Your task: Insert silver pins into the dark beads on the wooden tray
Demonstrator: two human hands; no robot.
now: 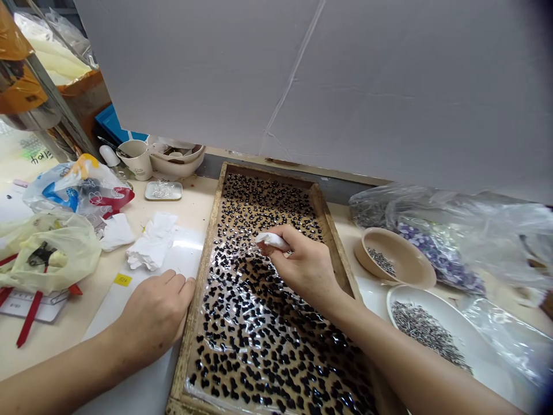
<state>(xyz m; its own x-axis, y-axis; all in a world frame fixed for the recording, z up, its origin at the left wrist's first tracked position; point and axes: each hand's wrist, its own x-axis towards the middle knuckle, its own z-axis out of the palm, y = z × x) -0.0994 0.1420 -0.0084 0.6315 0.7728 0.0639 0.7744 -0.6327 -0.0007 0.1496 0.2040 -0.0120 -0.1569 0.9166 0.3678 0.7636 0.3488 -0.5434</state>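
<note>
A long wooden tray (210, 230) lies on the table, its floor covered with many small glossy black pieces (259, 340) on clear film. Over the middle of the tray, my right hand (309, 262) pinches a folded white tissue (273, 240) between thumb and fingers. The tissue is close above the black pieces; whether it touches them I cannot tell. My left hand (158, 308) rests in a closed curl against the tray's left side, on a white sheet (112, 320). Anything inside its fingers is hidden.
Crumpled tissue (151, 242), a small metal dish (163, 191), a paper cup (137, 160) and plastic bags (82, 190) lie left. On the right are a beige bowl (410, 262), a white plate (470, 340) of thin metal pieces and a bagged purple item (440, 253). A grey panel (345, 86) overhangs behind.
</note>
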